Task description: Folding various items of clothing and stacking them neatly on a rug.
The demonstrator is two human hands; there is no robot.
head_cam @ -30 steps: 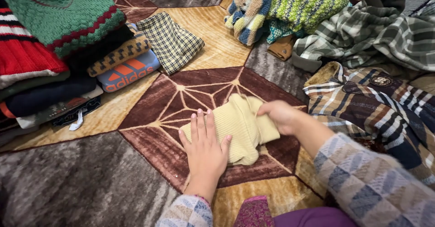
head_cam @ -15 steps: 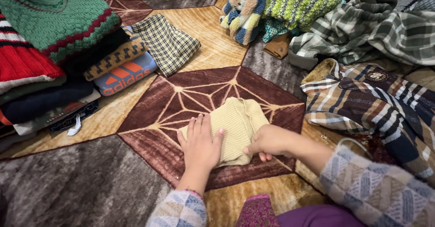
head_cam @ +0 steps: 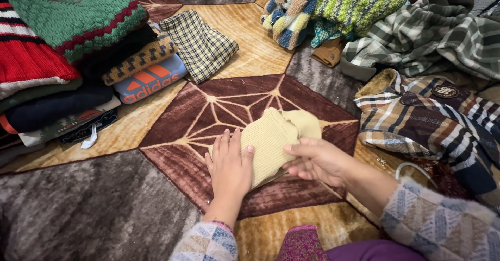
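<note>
2 hands — left hand [head_cam: 229,167], right hand [head_cam: 316,160] — grip a folded cream sweater [head_cam: 271,138].

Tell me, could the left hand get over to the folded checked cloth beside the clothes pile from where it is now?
Probably yes. The left hand lies flat on the cream knit garment, holding nothing, and only bare carpet lies between it and the checked cloth. It looks a fair stretch forward, so leaning in may be needed.
</note>
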